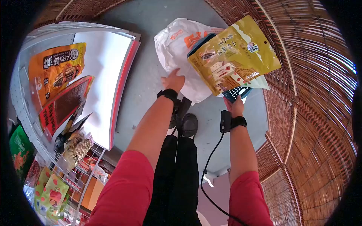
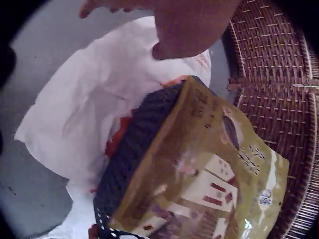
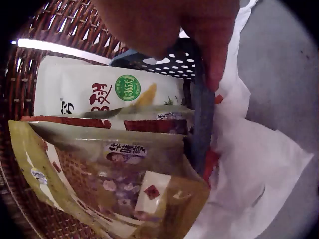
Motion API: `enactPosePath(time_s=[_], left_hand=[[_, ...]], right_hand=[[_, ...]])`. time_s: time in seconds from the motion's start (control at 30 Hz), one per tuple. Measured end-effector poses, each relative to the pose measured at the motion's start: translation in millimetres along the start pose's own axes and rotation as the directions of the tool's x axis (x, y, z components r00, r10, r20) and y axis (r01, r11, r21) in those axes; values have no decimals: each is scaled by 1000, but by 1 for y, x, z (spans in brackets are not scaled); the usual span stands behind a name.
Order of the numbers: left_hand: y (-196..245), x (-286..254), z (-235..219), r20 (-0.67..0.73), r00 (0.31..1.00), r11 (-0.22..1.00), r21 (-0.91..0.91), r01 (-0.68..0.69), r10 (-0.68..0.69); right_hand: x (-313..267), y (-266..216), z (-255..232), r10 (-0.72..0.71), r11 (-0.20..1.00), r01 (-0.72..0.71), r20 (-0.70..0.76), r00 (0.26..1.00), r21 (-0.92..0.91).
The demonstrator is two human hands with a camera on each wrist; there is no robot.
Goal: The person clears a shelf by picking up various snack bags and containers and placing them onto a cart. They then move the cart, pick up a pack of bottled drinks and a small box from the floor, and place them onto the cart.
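Note:
A dark blue perforated basket point(image 1: 238, 92) holds several snack packets, with a large yellow-gold packet point(image 1: 233, 56) foremost. My right hand point(image 1: 236, 107) grips the basket's near end; in the right wrist view the thumb and fingers point(image 3: 212, 55) lie over its rim point(image 3: 202, 114). Behind the gold packet, that view shows a white packet point(image 3: 75, 89) with a green round label. A white plastic bag point(image 1: 169, 45) with orange print lies beside and under the basket. My left hand point(image 1: 174, 81) is over the bag, holding nothing, its thumb and fingers apart in the left wrist view point(image 2: 189, 25).
Woven wicker walls point(image 1: 313, 75) curve along the right. On the left stands a white shelf point(image 1: 102, 75) with orange and red packets point(image 1: 56, 71), above a wire rack point(image 1: 85, 188) of more packets. Grey floor point(image 1: 141, 86) lies between, with the person's dark shoes point(image 1: 189, 125) below.

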State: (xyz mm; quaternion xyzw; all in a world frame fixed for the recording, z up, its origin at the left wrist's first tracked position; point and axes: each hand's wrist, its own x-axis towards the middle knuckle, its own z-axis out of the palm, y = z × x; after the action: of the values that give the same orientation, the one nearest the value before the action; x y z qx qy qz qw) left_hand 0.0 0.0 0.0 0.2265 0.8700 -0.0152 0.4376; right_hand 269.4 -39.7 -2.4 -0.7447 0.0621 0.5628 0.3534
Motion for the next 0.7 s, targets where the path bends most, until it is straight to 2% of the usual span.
enactPosePath(time_s=[0.03, 0.07, 0.1, 0.17, 0.23, 0.27, 0.3, 0.33, 0.37, 0.4, 0.43, 0.47, 0.5, 0.53, 0.57, 0.6, 0.63, 0.67, 0.7], left_hand=[[-17, 9, 9, 271, 952, 982, -157, -102, 143], [-25, 12, 10, 489, 816, 931, -331, -155, 310], [-25, 9, 26, 508, 798, 923, -357, -147, 324], [-30, -3, 17, 444, 810, 917, -287, -277, 384], [-60, 17, 47, 247, 873, 907, -130, -401, 421], [-59, 24, 41, 352, 828, 874, 51, -483, 437], [-71, 31, 47, 341, 835, 878, 56, -476, 431], [-90, 42, 61, 431, 846, 838, 293, -461, 315], [-102, 45, 64, 489, 854, 737, 509, -444, 176], [-100, 26, 37, 530, 839, 733, 524, -435, 119], [-130, 34, 47, 505, 853, 781, 477, -403, 132], [-140, 24, 33, 567, 792, 702, 468, -537, 227], [-174, 30, 41, 492, 843, 794, 413, -446, 217], [-187, 18, 21, 475, 845, 797, 397, -455, 246], [-172, -15, -20, 321, 942, 966, 197, -165, 96], [-197, -25, -31, 233, 966, 982, 120, -147, 116], [-217, -27, -38, 180, 952, 955, 117, -272, 249], [-206, -51, -66, 96, 987, 991, -18, -130, 131], [-228, -49, -67, 73, 978, 981, 18, -195, 193]], right_hand=[[-1, -1, 0, -6, 1000, 6, 1, 1000, 4], [-2, -3, 0, -10, 1000, 10, 6, 1000, 8], [-4, -12, -10, -77, 997, 76, -2, 997, -31], [18, 6, -15, -37, 995, 30, 82, 996, 92], [14, 7, -9, -10, 992, 6, 29, 1000, 128], [10, 5, -7, -8, 990, 5, 23, 1000, 143], [11, 4, -8, 26, 982, -31, 30, 999, 188], [14, 3, -12, 65, 980, -75, 57, 996, 183], [16, 3, -18, 105, 977, -118, 81, 991, 178], [21, 7, -24, 136, 956, -152, 78, 988, 250], [25, 12, -34, 136, 958, -154, 89, 987, 244], [26, 15, -47, 135, 984, -145, 104, 985, 104], [20, 15, -52, 133, 991, -130, 123, 983, -37], [-6, 8, -43, 183, 981, -178, 50, 982, -82], [-36, 0, -31, 227, 966, -228, -21, 974, -124], [-44, 1, -34, 249, 950, -246, -9, 968, -193], [-49, 4, -38, 269, 930, -260, 1, 963, -261], [-61, 3, -36, 289, 914, -268, 26, 957, -304], [-74, 2, -33, 307, 898, -272, 48, 951, -346]])
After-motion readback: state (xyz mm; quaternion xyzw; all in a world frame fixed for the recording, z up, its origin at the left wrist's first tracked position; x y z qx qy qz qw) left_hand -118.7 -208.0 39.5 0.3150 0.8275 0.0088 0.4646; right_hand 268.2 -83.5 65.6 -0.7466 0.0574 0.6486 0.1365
